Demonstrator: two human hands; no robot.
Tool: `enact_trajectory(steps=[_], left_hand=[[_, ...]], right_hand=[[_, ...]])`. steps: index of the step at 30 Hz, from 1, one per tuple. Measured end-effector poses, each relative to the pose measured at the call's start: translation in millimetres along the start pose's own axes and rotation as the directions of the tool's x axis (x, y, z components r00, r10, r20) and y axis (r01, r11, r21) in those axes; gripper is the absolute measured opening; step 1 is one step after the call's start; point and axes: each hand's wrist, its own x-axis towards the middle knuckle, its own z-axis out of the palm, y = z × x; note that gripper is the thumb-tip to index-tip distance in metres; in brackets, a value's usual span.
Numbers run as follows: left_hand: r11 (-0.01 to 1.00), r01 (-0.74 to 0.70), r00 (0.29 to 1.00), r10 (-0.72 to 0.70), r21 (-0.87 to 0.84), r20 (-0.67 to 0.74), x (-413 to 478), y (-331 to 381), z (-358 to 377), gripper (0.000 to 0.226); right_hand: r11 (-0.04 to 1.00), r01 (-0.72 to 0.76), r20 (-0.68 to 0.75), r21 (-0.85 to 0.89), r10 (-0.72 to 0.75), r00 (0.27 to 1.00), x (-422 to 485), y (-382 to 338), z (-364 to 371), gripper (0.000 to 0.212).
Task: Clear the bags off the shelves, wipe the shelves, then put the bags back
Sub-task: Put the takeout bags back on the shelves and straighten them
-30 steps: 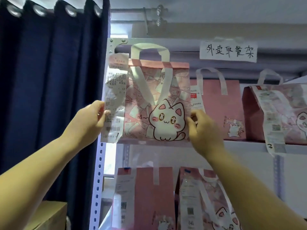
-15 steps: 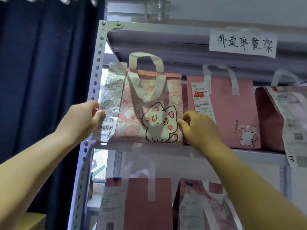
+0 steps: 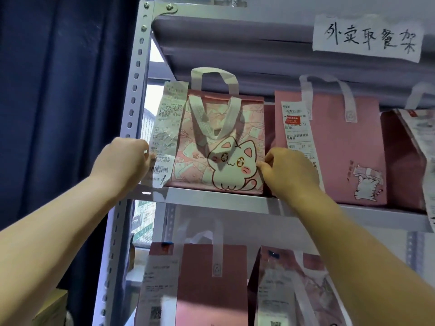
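Pink cat-print bag [image 3: 223, 147] w/ receipt, upright on upper shelf [image 3: 211, 198], far left.

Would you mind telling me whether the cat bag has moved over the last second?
Yes. The cat bag went down and further in: its handle earlier overlapped the front edge of the top shelf and now sits beneath it.

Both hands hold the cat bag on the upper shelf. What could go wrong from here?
The left hand grips the cat bag over its loose receipt; the paper could crumple or tear off.
The right hand is squeezed beside the plain pink bag and could knock it over.
The cat bag stands near the shelf front edge; it might slip off.
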Motion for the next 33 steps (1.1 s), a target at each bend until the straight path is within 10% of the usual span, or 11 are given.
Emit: enact_trajectory(steps=[13,33], left_hand=[[0.963,-0.097,0.988,0.064,-0.250,-0.138,-59,16,-32,0.026],[0.887,0.246,0.883,-0.039,-0.390,0.469,-239,6,4,0.017]], right_hand=[[0.939,0.210,-0.219,0.273,-0.152,0.964,-60,-12,-38,0.021],[0.966,-0.183,0.460,0.183,0.080,0.884,-238,-3,-3,0.024]])
